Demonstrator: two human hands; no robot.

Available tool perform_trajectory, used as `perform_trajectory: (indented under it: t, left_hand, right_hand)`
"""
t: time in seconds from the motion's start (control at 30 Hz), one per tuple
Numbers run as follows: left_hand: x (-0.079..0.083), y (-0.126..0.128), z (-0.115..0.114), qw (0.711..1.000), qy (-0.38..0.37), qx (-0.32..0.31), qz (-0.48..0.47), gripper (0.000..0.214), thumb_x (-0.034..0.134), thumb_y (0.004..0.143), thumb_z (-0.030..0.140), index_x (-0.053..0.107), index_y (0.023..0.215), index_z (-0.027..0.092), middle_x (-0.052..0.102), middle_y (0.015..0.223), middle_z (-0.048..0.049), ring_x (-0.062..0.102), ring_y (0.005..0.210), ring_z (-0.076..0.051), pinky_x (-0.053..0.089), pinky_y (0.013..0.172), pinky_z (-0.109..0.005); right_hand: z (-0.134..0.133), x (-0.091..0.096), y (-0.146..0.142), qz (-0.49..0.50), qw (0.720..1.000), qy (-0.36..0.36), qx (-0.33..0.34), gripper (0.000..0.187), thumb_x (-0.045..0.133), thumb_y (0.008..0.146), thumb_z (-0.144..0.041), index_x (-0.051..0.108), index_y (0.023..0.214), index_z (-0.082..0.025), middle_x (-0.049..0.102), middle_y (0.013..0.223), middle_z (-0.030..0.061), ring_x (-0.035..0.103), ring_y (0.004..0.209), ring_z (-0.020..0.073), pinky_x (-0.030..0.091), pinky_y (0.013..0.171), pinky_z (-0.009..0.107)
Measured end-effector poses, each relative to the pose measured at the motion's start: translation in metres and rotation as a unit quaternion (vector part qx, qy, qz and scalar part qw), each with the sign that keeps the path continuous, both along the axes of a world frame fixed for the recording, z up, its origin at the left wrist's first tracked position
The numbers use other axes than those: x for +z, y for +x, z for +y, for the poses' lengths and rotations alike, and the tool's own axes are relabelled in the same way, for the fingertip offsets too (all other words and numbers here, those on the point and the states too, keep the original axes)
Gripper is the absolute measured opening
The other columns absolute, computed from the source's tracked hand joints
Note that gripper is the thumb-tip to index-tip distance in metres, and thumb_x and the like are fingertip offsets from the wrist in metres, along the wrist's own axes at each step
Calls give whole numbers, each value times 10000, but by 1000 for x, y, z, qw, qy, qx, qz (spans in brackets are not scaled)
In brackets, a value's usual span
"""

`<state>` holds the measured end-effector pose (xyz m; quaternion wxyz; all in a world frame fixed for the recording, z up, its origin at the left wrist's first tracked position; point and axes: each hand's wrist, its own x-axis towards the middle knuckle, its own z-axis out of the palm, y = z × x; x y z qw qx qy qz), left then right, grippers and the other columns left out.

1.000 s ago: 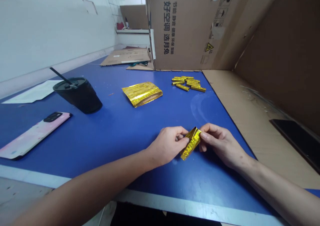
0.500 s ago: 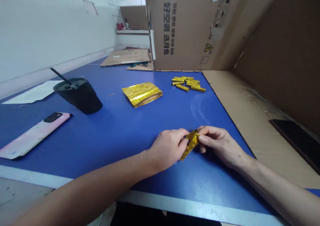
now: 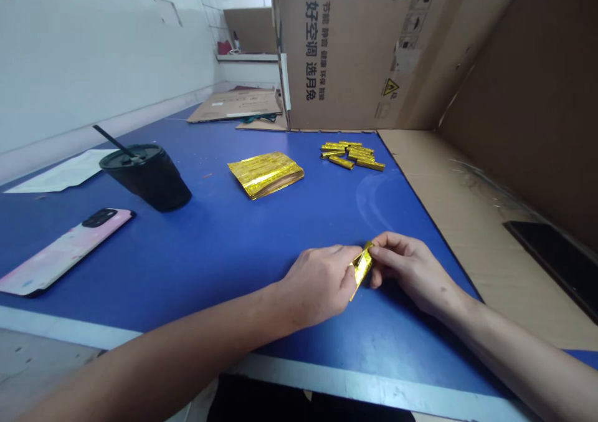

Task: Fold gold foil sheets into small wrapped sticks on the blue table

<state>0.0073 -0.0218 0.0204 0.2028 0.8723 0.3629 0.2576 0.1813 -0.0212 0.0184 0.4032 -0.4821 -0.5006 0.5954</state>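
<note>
Between my two hands is a strip of gold foil paper [image 3: 362,268], partly folded and held at a slant just above the blue table. My left hand [image 3: 322,283] is closed on its left side, with the thumb and fingers pinching it. At its upper end, the thumb and fingertips of my right hand [image 3: 404,261] pinch the same strip. A stack of flat gold foil sheets [image 3: 266,174] lies farther back on the table. Behind my right hand, several small folded gold foil pieces [image 3: 352,154] lie in a loose pile.
On the left stand a black cup [image 3: 156,177] with a straw and, nearer, a phone [image 3: 65,252] in a pink case. White paper [image 3: 60,171] lies behind them. A large cardboard box [image 3: 355,48] rises at the back, and cardboard [image 3: 448,191] borders the right side.
My left hand has moved slightly right along the foil strip, covering more of it. The strip now looks narrower and more folded. My right hand has barely moved.
</note>
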Motion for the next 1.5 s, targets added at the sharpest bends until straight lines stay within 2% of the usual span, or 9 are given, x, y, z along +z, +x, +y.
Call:
perform_trajectory:
  t: [0.2,0.3,0.43,0.7,0.93,1.17,1.4,1.5]
  left_hand:
    - [2,-2,0,999,-35,-10,-19,421,408,752,103,477,1161,175,604,1041,-59,568,946,-182,435,855,-305]
    - [2,-2,0,999,-40,-18,-31,443,394,743,72,474,1164,184,598,1054,-50,568,940,-168,437,851,-287]
    - [2,-2,0,998,-33,-38,-40,429,373,756,60,483,1149,194,601,1051,-36,571,938,-152,437,847,-262]
    - [0,-1,-3,999,-15,-35,-5,521,389,743,69,383,1258,148,551,1151,-81,529,1039,-191,416,912,-323]
    - [1,-1,-3,997,12,-72,-19,396,379,752,55,522,1106,161,560,1110,-71,511,1050,-170,422,907,-297]
    - [2,-1,-4,997,11,-73,-18,400,377,758,65,518,1113,185,563,1086,-60,526,1021,-167,442,882,-299]
    - [1,-1,-3,996,14,-83,-28,356,375,750,50,550,1042,154,563,1075,-73,514,1032,-160,423,901,-283]
    - [1,-1,-3,996,7,-86,-26,353,376,752,49,550,1040,154,561,1078,-71,512,1031,-159,417,906,-285]
  right_hand:
    - [3,0,1,72,995,-44,-47,192,651,677,-293,519,713,-158,625,511,8,583,430,117,472,477,240]
    - [3,1,2,89,992,-56,-67,180,654,677,-272,520,710,-156,635,533,20,592,438,117,479,473,231]
    - [3,1,1,97,990,-62,-79,170,653,676,-251,515,715,-159,639,548,18,594,438,112,481,466,220]
    - [5,0,1,77,990,-43,-110,255,671,634,-229,492,808,-175,647,582,-4,602,423,121,496,438,222]
    - [5,-1,3,78,991,-45,-104,238,653,655,-209,516,844,-165,656,600,9,603,424,115,506,446,218]
    - [5,0,3,91,989,-60,-101,189,633,679,-203,555,845,-154,655,602,21,601,428,117,507,446,227]
    - [1,3,2,113,991,-65,-24,359,669,676,-206,492,986,-163,651,682,13,617,482,120,520,499,239]
    - [0,2,2,117,991,-70,-4,353,671,678,-200,495,982,-164,648,685,8,621,495,118,518,508,234]
